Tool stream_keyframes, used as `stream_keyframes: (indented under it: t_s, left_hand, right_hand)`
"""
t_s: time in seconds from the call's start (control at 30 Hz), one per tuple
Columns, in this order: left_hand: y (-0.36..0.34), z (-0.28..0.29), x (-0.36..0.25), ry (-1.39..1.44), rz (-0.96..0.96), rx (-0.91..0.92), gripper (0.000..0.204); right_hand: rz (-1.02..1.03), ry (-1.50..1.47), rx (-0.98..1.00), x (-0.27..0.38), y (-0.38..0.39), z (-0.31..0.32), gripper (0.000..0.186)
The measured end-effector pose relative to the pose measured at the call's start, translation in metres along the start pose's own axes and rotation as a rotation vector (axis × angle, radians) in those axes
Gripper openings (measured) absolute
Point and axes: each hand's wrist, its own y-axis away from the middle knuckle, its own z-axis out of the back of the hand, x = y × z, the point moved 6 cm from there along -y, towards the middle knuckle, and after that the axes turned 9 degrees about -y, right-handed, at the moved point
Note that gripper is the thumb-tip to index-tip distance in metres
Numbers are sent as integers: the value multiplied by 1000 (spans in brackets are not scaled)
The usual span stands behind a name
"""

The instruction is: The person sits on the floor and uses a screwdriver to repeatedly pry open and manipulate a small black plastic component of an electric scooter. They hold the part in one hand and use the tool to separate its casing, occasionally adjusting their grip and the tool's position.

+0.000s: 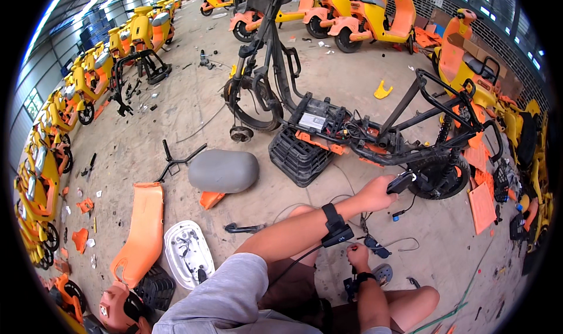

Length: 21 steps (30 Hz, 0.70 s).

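Note:
My left hand [376,194] stretches right toward the stripped scooter frame [422,120], fingers closed on a small black part [401,182] beside the rear wheel [440,181]. Below it, my right hand [358,255] is closed around what looks like a red-and-black tool handle, too small to make out clearly. A cable with a blue-tipped connector [396,215] hangs under the left hand, and a dark elongated part [376,245] lies beside the right. The frame's middle rests on a black crate [296,158].
Around me lie a grey seat [223,170], an orange panel [142,222], a white tray of small parts [187,252], a black tubular bracket [173,164] and orange scrap [481,208]. Rows of yellow scooters [88,88] line both sides.

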Motion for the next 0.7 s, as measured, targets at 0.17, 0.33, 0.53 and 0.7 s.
stream_keyframes:
  t_s: [0.17, 0.33, 0.53, 0.7]
  left_hand:
    - [-1, -5, 33, 147, 108, 33, 27]
    - [-10, -30, 23, 226, 118, 111, 29]
    - [-12, -50, 18, 178, 106, 157, 31]
    - [-9, -57, 8, 128, 44, 163, 31]
  right_hand:
    - [-442, -94, -36, -45, 48, -43, 22]
    - [-633, -457, -30, -107, 81, -72, 18]
    - [-763, -517, -238, -88, 102, -66, 19]
    - [-719, -433, -197, -110, 99, -72, 16]
